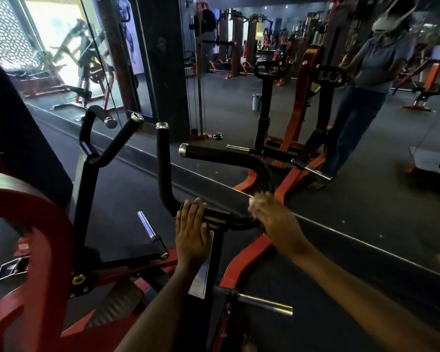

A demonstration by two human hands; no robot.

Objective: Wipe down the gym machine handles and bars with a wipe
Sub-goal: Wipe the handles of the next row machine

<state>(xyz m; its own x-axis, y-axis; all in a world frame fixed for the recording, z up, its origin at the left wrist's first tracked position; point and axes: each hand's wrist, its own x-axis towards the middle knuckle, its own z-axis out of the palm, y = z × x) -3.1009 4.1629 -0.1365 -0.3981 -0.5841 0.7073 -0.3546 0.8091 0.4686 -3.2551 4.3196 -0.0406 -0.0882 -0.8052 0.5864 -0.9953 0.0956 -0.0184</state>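
Currently right hand [272, 217], motion-blurred, is curled around a small white wipe [255, 202], pressing it to the curved base of the black foam-gripped handlebar [229, 154]. Left hand [191, 231] lies flat, fingers spread, on the black centre bracket [215, 217], steadying. Judged step: wiping the right-side bar; next, run outward to the chrome end cap [183, 149].
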